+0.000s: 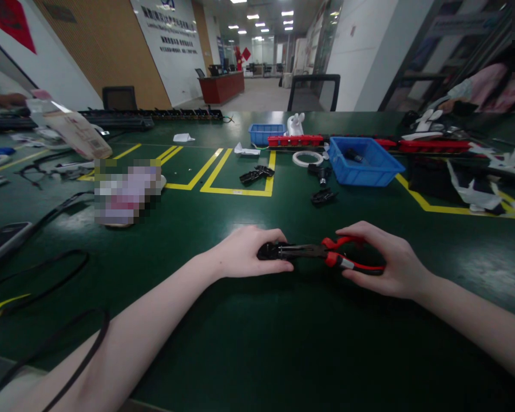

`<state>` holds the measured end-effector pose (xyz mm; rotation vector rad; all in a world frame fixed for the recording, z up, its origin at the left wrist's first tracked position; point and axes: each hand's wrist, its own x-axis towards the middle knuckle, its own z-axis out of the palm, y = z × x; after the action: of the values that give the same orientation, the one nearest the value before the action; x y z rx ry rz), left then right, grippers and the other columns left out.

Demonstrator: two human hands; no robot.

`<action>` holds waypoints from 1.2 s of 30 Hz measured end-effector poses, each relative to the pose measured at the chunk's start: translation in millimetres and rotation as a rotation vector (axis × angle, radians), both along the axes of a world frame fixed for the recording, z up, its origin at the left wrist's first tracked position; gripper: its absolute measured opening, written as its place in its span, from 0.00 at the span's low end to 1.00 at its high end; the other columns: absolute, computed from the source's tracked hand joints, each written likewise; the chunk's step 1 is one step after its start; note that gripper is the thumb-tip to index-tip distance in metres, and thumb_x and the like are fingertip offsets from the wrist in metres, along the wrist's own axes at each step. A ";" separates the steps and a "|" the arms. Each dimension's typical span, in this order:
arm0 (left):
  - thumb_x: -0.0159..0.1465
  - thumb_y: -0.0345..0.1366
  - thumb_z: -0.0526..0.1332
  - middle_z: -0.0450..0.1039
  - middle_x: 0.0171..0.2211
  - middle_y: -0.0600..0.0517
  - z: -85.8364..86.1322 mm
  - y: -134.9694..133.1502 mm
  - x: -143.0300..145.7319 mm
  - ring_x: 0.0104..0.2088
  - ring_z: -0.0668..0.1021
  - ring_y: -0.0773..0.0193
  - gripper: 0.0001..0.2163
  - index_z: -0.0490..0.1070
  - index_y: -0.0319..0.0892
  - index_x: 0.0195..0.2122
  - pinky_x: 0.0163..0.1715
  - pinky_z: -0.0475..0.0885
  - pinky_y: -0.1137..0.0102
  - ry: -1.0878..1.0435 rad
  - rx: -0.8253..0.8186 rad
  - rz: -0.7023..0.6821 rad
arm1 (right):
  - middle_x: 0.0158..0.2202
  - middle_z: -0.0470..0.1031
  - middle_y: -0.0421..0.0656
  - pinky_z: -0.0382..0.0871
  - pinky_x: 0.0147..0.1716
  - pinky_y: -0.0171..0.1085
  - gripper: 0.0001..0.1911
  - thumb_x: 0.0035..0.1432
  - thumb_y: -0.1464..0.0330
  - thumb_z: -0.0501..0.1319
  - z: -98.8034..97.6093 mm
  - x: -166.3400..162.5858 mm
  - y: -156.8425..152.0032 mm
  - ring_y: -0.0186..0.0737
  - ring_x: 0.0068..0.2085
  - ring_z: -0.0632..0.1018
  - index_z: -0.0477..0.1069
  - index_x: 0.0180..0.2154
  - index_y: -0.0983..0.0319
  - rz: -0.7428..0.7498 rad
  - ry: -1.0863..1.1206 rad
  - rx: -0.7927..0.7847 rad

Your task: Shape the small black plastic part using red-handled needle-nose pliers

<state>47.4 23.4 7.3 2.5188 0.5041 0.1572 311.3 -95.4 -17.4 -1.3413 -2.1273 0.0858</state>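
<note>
The green worktop (257, 337) spreads beneath the pliers (331, 247) and well past them on every side. Beyond the pliers runs a long red strip (296, 141); nearer to them, past the handles, stands a blue bin (371, 171). Far off to the pliers' left there's a bottle (78, 133). The right grip (397, 263) curls loosely round the pliers' red handles, which are spread apart; the left grip (242, 252) is narrow, pinching a black part (267, 250) at the pliers' nose. A white ring (308, 165) and some loose black parts (324, 197) lie beyond the pliers, apart from them.

The likeliest trouble, to my eye, is a slip: the nose points straight into the left grip, so a twist of the handles could nip the thumb or forefinger. Too hard a squeeze might mark the black part; a slack pinch might let it turn.

That part sits within the left grip, between thumb and fingers, at the pliers' tip. Whether the jaws clamp it or merely touch it, I can't tell.
</note>
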 end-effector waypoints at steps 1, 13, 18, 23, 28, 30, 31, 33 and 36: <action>0.62 0.53 0.57 0.74 0.33 0.53 -0.4 0.0 0.1 0.32 0.75 0.64 0.19 0.70 0.43 0.42 0.29 0.62 0.72 -0.002 -0.003 -0.002 | 0.43 0.73 0.47 0.73 0.36 0.43 0.23 0.52 0.61 0.63 0.0 0.0 0.0 0.46 0.40 0.77 0.63 0.49 0.59 -0.002 -0.004 -0.004; 0.62 0.53 0.58 0.73 0.31 0.54 -1.5 -0.4 -0.5 0.30 0.74 0.65 0.18 0.69 0.43 0.42 0.28 0.62 0.73 -0.025 0.032 -0.015 | 0.41 0.73 0.46 0.72 0.34 0.42 0.21 0.52 0.61 0.63 -1.0 -1.1 -0.5 0.45 0.38 0.76 0.64 0.48 0.58 -0.010 0.022 -0.009; 0.62 0.52 0.58 0.73 0.32 0.55 -2.2 -0.9 -0.1 0.30 0.74 0.65 0.17 0.68 0.42 0.41 0.28 0.62 0.72 -0.035 0.108 -0.033 | 0.42 0.72 0.48 0.71 0.36 0.44 0.24 0.52 0.60 0.63 -0.6 -0.6 -0.7 0.47 0.40 0.75 0.63 0.50 0.58 -0.035 0.016 0.068; 0.62 0.50 0.59 0.73 0.35 0.54 -4.0 -0.2 0.0 0.32 0.74 0.65 0.17 0.68 0.41 0.42 0.32 0.65 0.71 -0.068 0.220 -0.044 | 0.43 0.73 0.48 0.71 0.37 0.45 0.23 0.52 0.60 0.63 -0.6 2.7 0.7 0.47 0.41 0.75 0.65 0.50 0.59 -0.120 0.014 0.131; 0.62 0.47 0.60 0.75 0.37 0.54 -2.0 -0.7 -0.6 0.33 0.76 0.65 0.16 0.67 0.42 0.45 0.36 0.67 0.69 -0.046 0.276 0.058 | 0.42 0.74 0.49 0.70 0.34 0.44 0.24 0.51 0.60 0.64 0.4 1.3 -0.2 0.46 0.39 0.74 0.66 0.49 0.62 -0.114 -0.050 0.136; 0.62 0.46 0.60 0.75 0.37 0.54 -2.1 -1.9 -0.2 0.34 0.76 0.65 0.15 0.67 0.42 0.45 0.38 0.68 0.68 -0.057 0.315 0.094 | 0.42 0.74 0.50 0.71 0.34 0.44 0.25 0.51 0.59 0.64 0.6 -0.3 -0.9 0.47 0.39 0.75 0.66 0.48 0.63 -0.101 -0.081 0.138; 0.62 0.46 0.60 0.76 0.37 0.54 -2.6 -2.7 0.1 0.34 0.76 0.65 0.15 0.67 0.42 0.45 0.38 0.68 0.67 -0.062 0.337 0.103 | 0.41 0.74 0.50 0.71 0.34 0.45 0.25 0.51 0.59 0.64 0.5 -1.0 -1.2 0.48 0.39 0.75 0.66 0.48 0.63 -0.100 -0.092 0.136; 0.62 0.46 0.60 0.76 0.37 0.54 -3.9 -4.7 1.3 0.34 0.77 0.64 0.15 0.66 0.42 0.45 0.39 0.68 0.66 -0.053 0.377 0.110 | 0.41 0.74 0.50 0.71 0.34 0.45 0.24 0.51 0.58 0.64 0.1 -1.4 -1.7 0.49 0.39 0.75 0.67 0.48 0.62 -0.116 -0.108 0.123; 0.63 0.46 0.59 0.77 0.36 0.54 -5.9 -8.3 3.9 0.34 0.78 0.63 0.15 0.66 0.42 0.45 0.40 0.67 0.65 -0.015 0.413 0.123 | 0.42 0.74 0.50 0.71 0.35 0.46 0.25 0.51 0.57 0.64 -0.6 -0.5 -2.3 0.49 0.39 0.76 0.66 0.48 0.62 -0.140 -0.137 0.085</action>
<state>51.3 15.1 1.3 2.8830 0.6788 0.3580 310.8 -97.7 -18.0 -1.4778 -2.1150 -0.1560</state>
